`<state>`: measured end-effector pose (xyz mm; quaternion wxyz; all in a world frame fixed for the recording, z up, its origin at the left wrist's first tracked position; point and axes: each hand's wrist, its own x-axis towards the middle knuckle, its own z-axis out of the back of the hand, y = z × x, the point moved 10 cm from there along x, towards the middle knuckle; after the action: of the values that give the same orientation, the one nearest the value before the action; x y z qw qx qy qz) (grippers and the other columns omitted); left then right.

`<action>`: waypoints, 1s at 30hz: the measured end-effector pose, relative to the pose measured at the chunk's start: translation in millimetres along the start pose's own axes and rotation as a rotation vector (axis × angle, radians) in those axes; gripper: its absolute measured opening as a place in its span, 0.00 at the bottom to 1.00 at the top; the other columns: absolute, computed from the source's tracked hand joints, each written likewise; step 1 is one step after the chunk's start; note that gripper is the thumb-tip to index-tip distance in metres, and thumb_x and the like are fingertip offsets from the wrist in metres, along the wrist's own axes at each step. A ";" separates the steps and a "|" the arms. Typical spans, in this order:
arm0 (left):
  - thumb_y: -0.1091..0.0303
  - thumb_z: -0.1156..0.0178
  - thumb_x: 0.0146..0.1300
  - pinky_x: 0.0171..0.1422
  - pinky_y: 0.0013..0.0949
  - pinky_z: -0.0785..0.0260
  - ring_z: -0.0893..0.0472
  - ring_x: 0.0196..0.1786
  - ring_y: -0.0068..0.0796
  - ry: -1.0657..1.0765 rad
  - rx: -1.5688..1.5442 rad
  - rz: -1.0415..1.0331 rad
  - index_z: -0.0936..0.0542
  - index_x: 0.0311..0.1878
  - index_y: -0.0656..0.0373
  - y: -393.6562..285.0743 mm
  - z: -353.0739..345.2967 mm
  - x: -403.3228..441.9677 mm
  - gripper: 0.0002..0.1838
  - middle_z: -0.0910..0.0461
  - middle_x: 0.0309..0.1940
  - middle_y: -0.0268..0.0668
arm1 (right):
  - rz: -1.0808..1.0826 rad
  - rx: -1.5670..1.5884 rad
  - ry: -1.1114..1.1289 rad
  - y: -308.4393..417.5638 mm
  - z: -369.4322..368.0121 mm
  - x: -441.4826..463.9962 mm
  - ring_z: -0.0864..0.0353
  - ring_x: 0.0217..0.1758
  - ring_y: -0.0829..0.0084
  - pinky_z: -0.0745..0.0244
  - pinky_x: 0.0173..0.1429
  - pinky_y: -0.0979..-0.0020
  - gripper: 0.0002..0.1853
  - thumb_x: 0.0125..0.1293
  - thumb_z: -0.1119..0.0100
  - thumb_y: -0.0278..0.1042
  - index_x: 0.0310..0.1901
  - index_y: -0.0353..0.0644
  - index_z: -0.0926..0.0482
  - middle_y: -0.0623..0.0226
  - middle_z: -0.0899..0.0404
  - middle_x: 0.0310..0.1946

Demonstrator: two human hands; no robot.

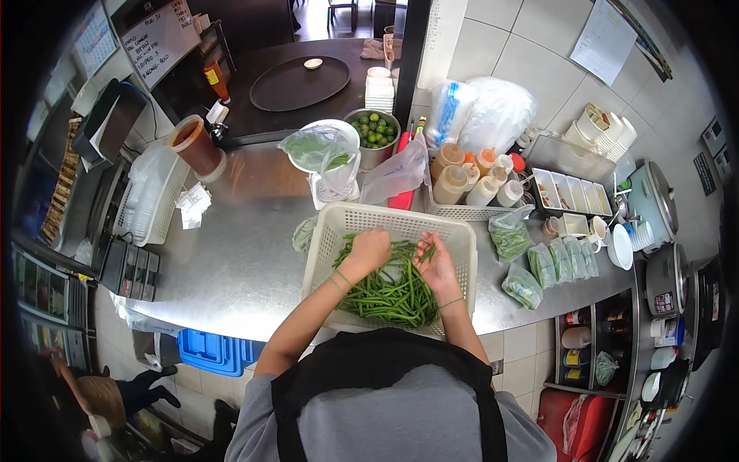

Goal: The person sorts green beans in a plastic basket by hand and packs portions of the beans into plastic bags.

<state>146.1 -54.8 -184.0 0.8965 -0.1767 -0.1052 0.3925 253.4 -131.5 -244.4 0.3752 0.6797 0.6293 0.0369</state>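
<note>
A white perforated plastic basket (312, 285) in front of me holds a heap of long green beans (396, 296). Over the basket's left half, my left hand (371, 248) is closed with its back toward me, and whatever is in its fingers is hidden. My right hand (437, 268) is turned palm up at the basket's right side, its fingers curled around short pieces of green bean (427, 252). Just behind the basket stands a white scale (332, 189), bearing a bowl with a clear plastic bag (327, 150) that has some greens inside.
Right of the basket lie several filled bags of green vegetables (509, 237). Squeeze bottles (466, 181) fill a crate behind them. A pot of limes (373, 154) stands beside the scale. At left are a sauce container (196, 146) and a container basket (150, 200). Another person (104, 396) is at lower left.
</note>
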 end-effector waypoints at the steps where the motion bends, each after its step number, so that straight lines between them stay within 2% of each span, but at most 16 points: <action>1: 0.71 0.42 0.51 0.40 0.45 0.26 0.21 0.40 0.46 -0.014 -0.053 0.019 0.20 0.28 0.59 -4.5 15.3 0.4 0.03 0.22 0.33 0.44 | -0.010 -0.014 -0.002 -1.8 -1.7 -0.2 0.31 0.28 0.79 0.35 0.35 0.74 0.15 0.69 0.50 0.49 0.45 0.46 0.27 0.75 0.28 0.28; 4: 0.69 0.40 0.52 0.42 0.45 0.28 0.21 0.39 0.45 -0.118 -0.241 -0.070 0.20 0.32 0.57 -39.2 55.8 -4.3 0.05 0.23 0.35 0.40 | -0.047 0.013 0.052 -3.7 -23.6 -10.6 0.30 0.30 0.79 0.35 0.36 0.74 0.16 0.68 0.49 0.49 0.47 0.45 0.27 0.74 0.27 0.30; 7: 0.70 0.39 0.52 0.43 0.43 0.29 0.23 0.40 0.44 -0.133 -0.319 -0.085 0.21 0.36 0.54 -56.8 73.0 -8.0 0.07 0.26 0.41 0.41 | -0.076 0.071 0.108 -6.2 -32.3 -13.6 0.30 0.31 0.79 0.35 0.36 0.73 0.16 0.68 0.49 0.48 0.47 0.45 0.27 0.74 0.27 0.30; 10: 0.72 0.37 0.50 0.45 0.42 0.31 0.27 0.43 0.43 -0.574 -0.195 -0.184 0.20 0.37 0.51 -59.3 143.7 -22.6 0.09 0.31 0.47 0.44 | -0.111 0.097 0.101 -14.3 -15.7 -3.0 0.30 0.32 0.77 0.34 0.36 0.73 0.13 0.69 0.50 0.46 0.46 0.46 0.27 0.74 0.27 0.30; 12: 0.73 0.36 0.48 0.46 0.42 0.33 0.31 0.46 0.45 -0.832 0.106 -0.092 0.20 0.38 0.50 -51.7 194.0 -35.3 0.12 0.34 0.51 0.48 | -0.121 0.133 0.095 -19.6 -1.0 4.8 0.30 0.32 0.76 0.34 0.37 0.72 0.11 0.70 0.51 0.44 0.45 0.47 0.27 0.74 0.27 0.30; 14: 0.73 0.36 0.47 0.46 0.44 0.33 0.31 0.47 0.48 -0.947 0.307 -0.037 0.19 0.41 0.49 -45.0 229.9 -44.2 0.15 0.34 0.54 0.48 | -0.113 0.188 0.109 -20.1 8.2 11.3 0.30 0.32 0.76 0.34 0.37 0.71 0.09 0.70 0.52 0.42 0.43 0.48 0.27 0.74 0.27 0.29; 17: 0.73 0.37 0.47 0.54 0.45 0.34 0.30 0.52 0.52 -0.615 0.349 0.177 0.19 0.46 0.50 2.1 221.1 -22.8 0.19 0.35 0.60 0.51 | -0.076 0.207 0.062 -19.7 26.7 21.0 0.29 0.32 0.75 0.31 0.40 0.70 0.09 0.71 0.54 0.41 0.41 0.47 0.27 0.73 0.28 0.27; 20: 0.75 0.39 0.47 0.50 0.44 0.30 0.24 0.49 0.51 -0.377 0.084 0.279 0.22 0.52 0.56 45.4 198.1 1.7 0.23 0.36 0.63 0.51 | -0.051 0.233 -0.090 -12.3 22.7 6.1 0.28 0.33 0.74 0.30 0.44 0.66 0.08 0.70 0.52 0.40 0.41 0.47 0.27 0.73 0.28 0.26; 22: 0.78 0.41 0.47 0.46 0.41 0.27 0.21 0.45 0.46 -0.642 0.091 -0.016 0.25 0.54 0.62 59.1 206.9 17.6 0.25 0.35 0.64 0.49 | -0.069 0.242 -0.093 -11.1 23.0 4.9 0.28 0.34 0.74 0.29 0.48 0.64 0.05 0.69 0.50 0.36 0.41 0.47 0.28 0.72 0.28 0.27; 23: 0.80 0.42 0.47 0.43 0.39 0.25 0.19 0.43 0.44 -0.773 0.097 -0.167 0.27 0.55 0.65 40.8 227.3 10.8 0.26 0.35 0.64 0.49 | -0.077 0.246 -0.092 -9.3 19.1 3.6 0.28 0.34 0.73 0.29 0.49 0.63 0.04 0.68 0.49 0.34 0.42 0.47 0.28 0.72 0.27 0.28; 26: 0.85 0.47 0.46 0.37 0.33 0.24 0.17 0.35 0.34 -0.615 -0.498 -0.072 0.31 0.58 0.72 45.4 255.8 15.4 0.29 0.34 0.64 0.48 | -0.054 0.201 -0.018 2.0 -0.6 -6.8 0.27 0.36 0.72 0.30 0.52 0.62 0.07 0.64 0.48 0.27 0.43 0.46 0.28 0.69 0.27 0.32; 27: 0.86 0.48 0.46 0.35 0.27 0.24 0.18 0.32 0.28 -0.557 -0.596 -0.044 0.33 0.60 0.71 42.7 265.6 16.4 0.32 0.35 0.65 0.44 | -0.053 0.198 0.051 7.2 -15.4 -10.4 0.27 0.36 0.72 0.30 0.52 0.63 0.08 0.63 0.48 0.26 0.44 0.45 0.29 0.69 0.27 0.33; 30: 0.84 0.47 0.48 0.33 0.25 0.25 0.19 0.29 0.22 -0.480 -0.944 -0.155 0.36 0.63 0.72 19.3 292.0 10.6 0.33 0.34 0.64 0.40 | 0.006 0.178 0.249 36.6 -69.4 -30.9 0.28 0.38 0.71 0.30 0.54 0.64 0.10 0.62 0.50 0.23 0.45 0.45 0.30 0.67 0.28 0.34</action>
<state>44.7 33.6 76.1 0.6967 -0.4577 -0.4849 0.2645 241.1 -123.9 -161.3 0.2326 0.7022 0.6697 0.0659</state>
